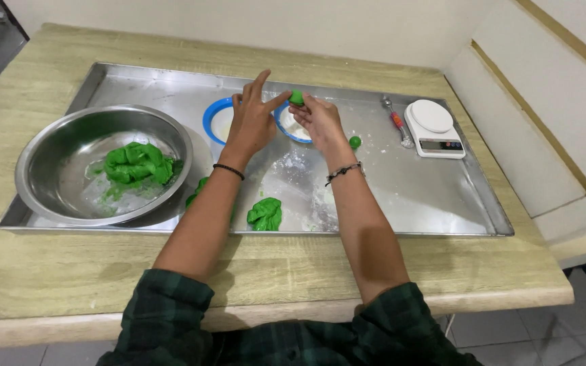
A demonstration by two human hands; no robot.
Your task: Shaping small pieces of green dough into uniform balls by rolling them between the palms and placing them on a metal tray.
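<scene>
My right hand (315, 120) pinches a small green dough ball (296, 97) above a blue-rimmed bowl of white flour (296, 129). My left hand (252, 118) is beside it with fingers spread, its fingertips touching the ball. Both hands hover over the back middle of a long steel tray (428, 196). A second small green ball (355, 142) lies on the tray to the right of my right wrist. A lump of green dough (265, 214) sits near the tray's front edge between my forearms.
A large steel bowl (49, 146) at the tray's left holds a mass of green dough (137, 163). Another blue-rimmed bowl (216, 120) is partly behind my left hand. A white kitchen scale (433, 129) and a red-handled scoop (397, 121) lie at the right. The tray rests on a wooden table (69, 271).
</scene>
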